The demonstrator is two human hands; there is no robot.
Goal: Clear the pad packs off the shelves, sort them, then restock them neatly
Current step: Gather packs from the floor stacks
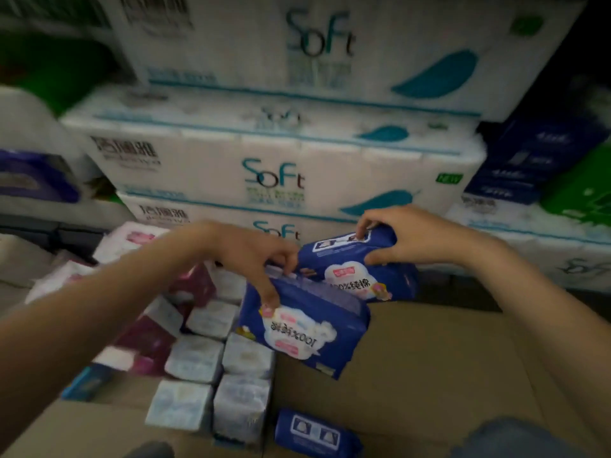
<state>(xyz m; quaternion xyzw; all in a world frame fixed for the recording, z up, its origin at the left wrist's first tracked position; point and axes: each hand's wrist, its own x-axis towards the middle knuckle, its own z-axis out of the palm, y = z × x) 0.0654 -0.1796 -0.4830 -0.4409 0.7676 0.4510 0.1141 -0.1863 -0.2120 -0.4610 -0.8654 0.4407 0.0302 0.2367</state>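
Nearest me, my left hand (254, 259) pinches the front blue pack (304, 325). Right hand (406, 236) grips the rear blue pack (360, 262), touching behind it, long axes roughly parallel.

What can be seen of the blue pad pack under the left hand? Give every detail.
The blue pad pack is a soft, glossy plastic-wrapped packet, dark blue with a white cloud-shaped label whose print reads upside down from this view. It lies tilted, its lower part resting on the brown cardboard, beside rows of pale packs. The left hand grips its upper edge with its fingertips. A second blue pack, held by the right hand, sits just behind it.
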